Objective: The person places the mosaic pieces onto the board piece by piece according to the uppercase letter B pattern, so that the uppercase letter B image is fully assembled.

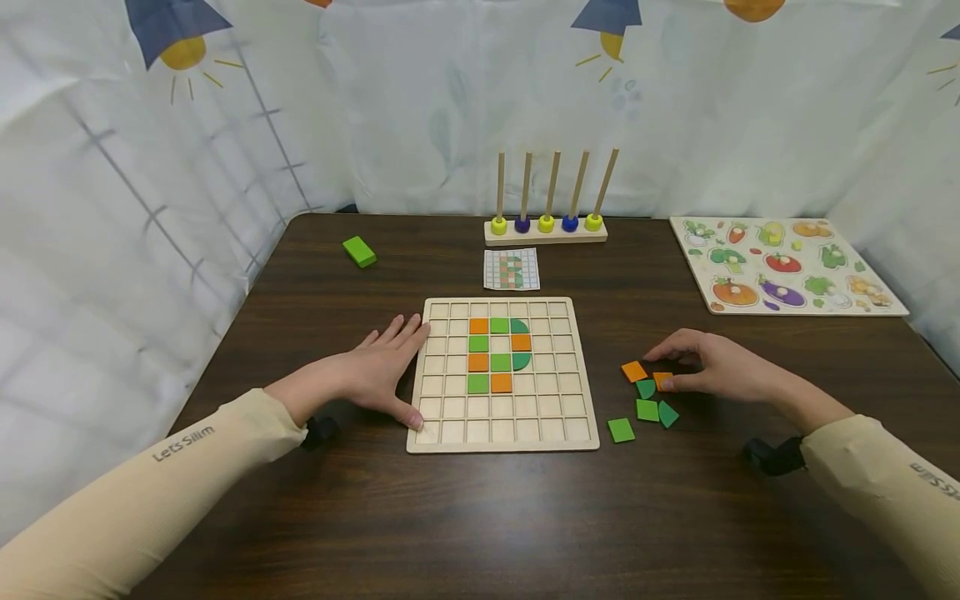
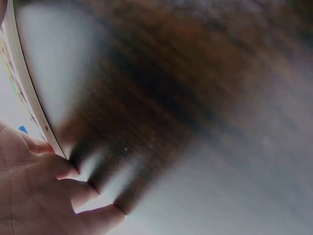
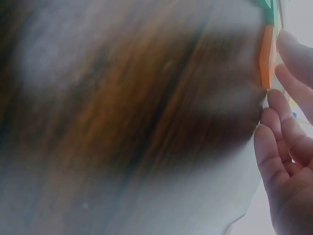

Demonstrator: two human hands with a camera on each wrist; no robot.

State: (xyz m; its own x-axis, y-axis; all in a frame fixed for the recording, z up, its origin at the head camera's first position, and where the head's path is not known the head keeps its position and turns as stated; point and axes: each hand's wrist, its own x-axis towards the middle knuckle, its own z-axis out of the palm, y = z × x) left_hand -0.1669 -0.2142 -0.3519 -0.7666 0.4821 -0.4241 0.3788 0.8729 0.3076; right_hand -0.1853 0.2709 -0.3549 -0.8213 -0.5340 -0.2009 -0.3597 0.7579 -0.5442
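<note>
A wooden grid board [image 1: 547,400] lies mid-table, with orange, light green and rounded dark green tiles [image 1: 500,362] set in its cells. My left hand [image 1: 378,367] spreads along the board's left edge, thumb on the near corner and fingertips at the upper edge. Right of the board my right hand [image 1: 705,362] is low over loose tiles. Its thumb is at an orange square tile [image 1: 662,381], and its index fingertip is near another orange tile [image 1: 633,372]. In the right wrist view the thumb is beside an orange tile [image 3: 267,58], with the other fingers bent near the tabletop.
Loose light green squares [image 1: 621,430] and dark green quarter-round pieces [image 1: 667,414] lie nearby. Behind the board are a pattern card [image 1: 512,269] and a peg stand [image 1: 546,237] with rings. A vegetable puzzle [image 1: 787,267] lies back right, a green block [image 1: 360,252] back left.
</note>
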